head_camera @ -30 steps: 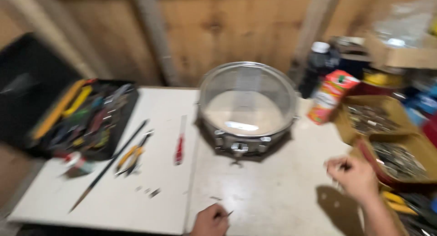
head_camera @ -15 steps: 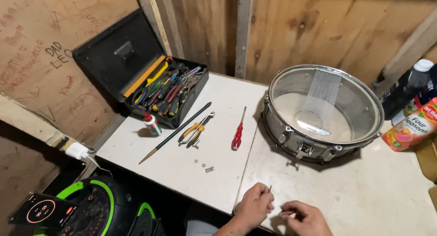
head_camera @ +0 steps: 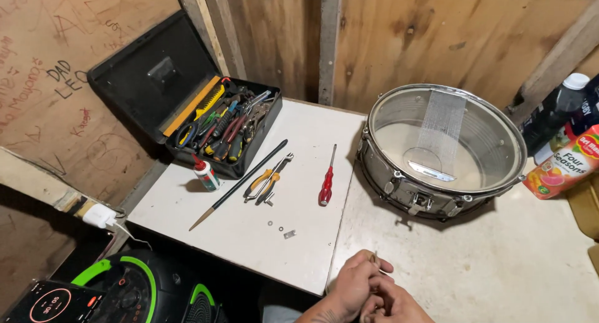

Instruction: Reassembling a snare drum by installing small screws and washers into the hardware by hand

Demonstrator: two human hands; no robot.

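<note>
1. Pinching a small thin metal pin (head_camera: 373, 258) in left hand (head_camera: 349, 285) at near edge of worktop (head_camera: 499, 273); right hand (head_camera: 390, 304) pressed against left, fingers curled, grip unclear.
2. Sitting well apart from hands: snare drum (head_camera: 443, 151), snare side up.
3. Lying left of drum: red screwdriver (head_camera: 326, 179), pliers (head_camera: 267, 179), loose washers (head_camera: 281, 228), open toolbox (head_camera: 218, 126).
4. Judging step: handling small hardware; next likely needs steady fingertip alignment.

white table (head_camera: 262, 248) | snare drum (head_camera: 440, 151) | screwdriver (head_camera: 326, 184) | pliers (head_camera: 265, 181) | toolbox (head_camera: 218, 126) | washers, probably (head_camera: 274, 226)
</note>
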